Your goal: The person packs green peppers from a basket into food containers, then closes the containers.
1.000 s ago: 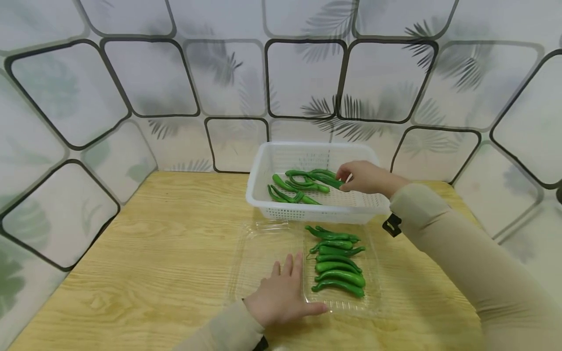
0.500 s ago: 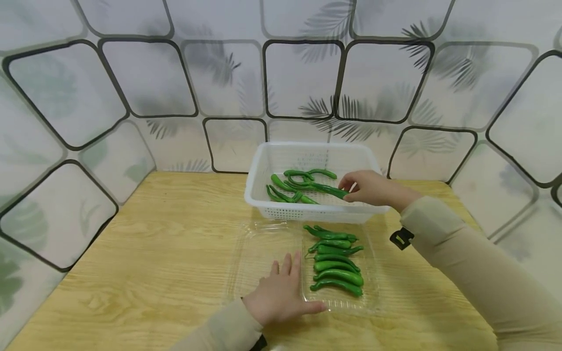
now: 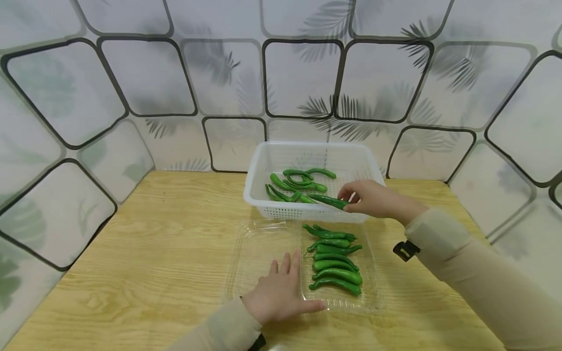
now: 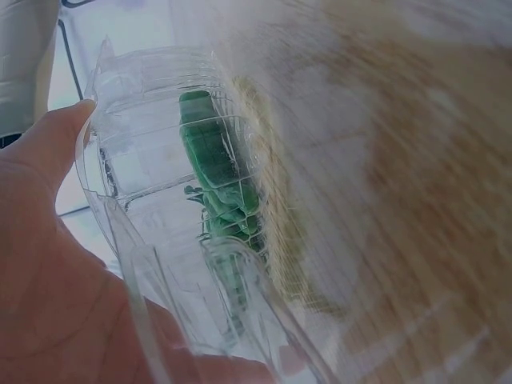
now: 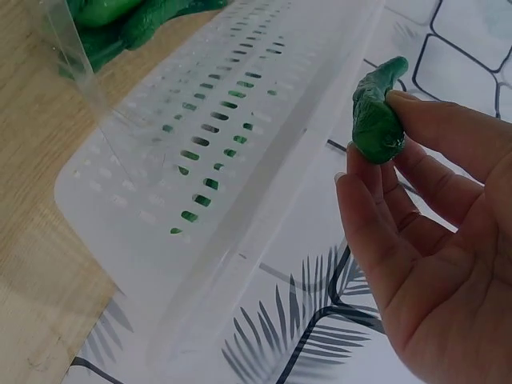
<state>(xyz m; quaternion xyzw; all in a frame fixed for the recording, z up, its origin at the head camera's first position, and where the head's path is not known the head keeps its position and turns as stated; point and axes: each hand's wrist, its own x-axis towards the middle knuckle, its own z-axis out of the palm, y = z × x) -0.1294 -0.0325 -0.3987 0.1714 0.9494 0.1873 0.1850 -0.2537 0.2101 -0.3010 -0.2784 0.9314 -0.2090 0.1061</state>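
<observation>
A pale wall covering [image 3: 303,78], printed with dark rounded outlines and grey leaves, stands behind a light wooden table [image 3: 175,219]; twelve o'clock is here the far side, as the person looks; one green pepper [image 3: 330,201] is held at the near side of a white perforated basket [image 3: 281,213], at about its five o'clock, and its thin end points between nine and ten o'clock; the right hand [image 3: 381,199], at three o'clock of this pepper, pinches the thick end between thumb and fingers, so the grip is narrow; whether the pepper touches the rim, I cannot tell; inside the basket, toward eight o'clock, lie several other peppers [image 3: 281,181], some of them crossing; at six o'clock of the basket, just beside it, a clear plastic container [image 3: 259,243] lies with two halves spread; its three o'clock half carries a row of peppers [image 3: 335,265], mostly side by side; the left hand [image 3: 277,295], at seven o'clock of the container, is wide, with fingers straight and spread, and its thumb touches the plastic edge; a beige sleeve [image 3: 474,273] reaches the right hand from four o'clock, with a black strap [image 3: 406,250] near the cuff.
</observation>
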